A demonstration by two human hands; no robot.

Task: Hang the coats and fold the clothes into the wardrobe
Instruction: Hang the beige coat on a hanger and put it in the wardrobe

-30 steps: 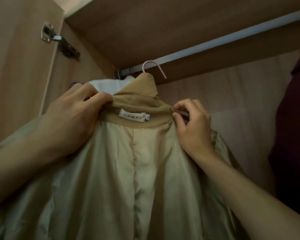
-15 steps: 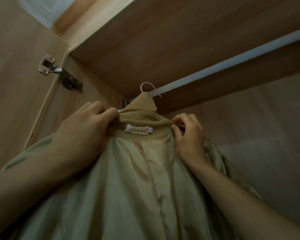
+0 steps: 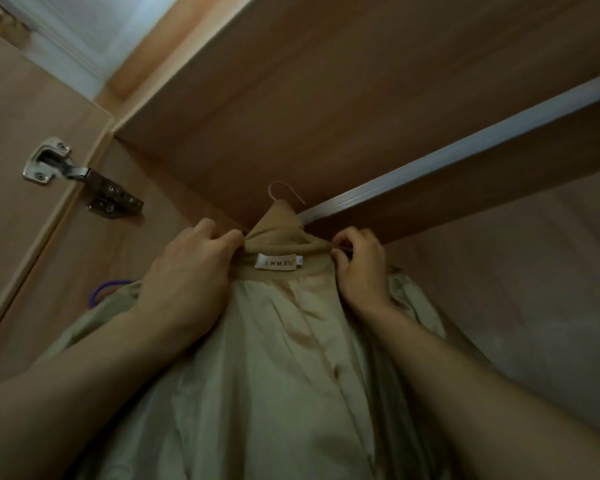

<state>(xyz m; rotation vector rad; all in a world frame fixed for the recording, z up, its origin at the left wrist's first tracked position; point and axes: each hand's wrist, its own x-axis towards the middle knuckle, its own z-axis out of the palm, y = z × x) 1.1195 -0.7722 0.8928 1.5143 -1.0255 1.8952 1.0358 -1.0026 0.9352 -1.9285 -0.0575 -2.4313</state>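
The coat hangs lining-out inside the wardrobe, just under the rail, on a pink hanger whose hook sits by the rail's near end; whether it is over the rail cannot be told. The left hand has its fingers clamped on the collar left of the white label. The right hand pinches the collar's right side. A purple hanger shows low left, below the door hinge

Both arms reach upward, left hand and right hand level, curled fingers pinching the coat at its collar.
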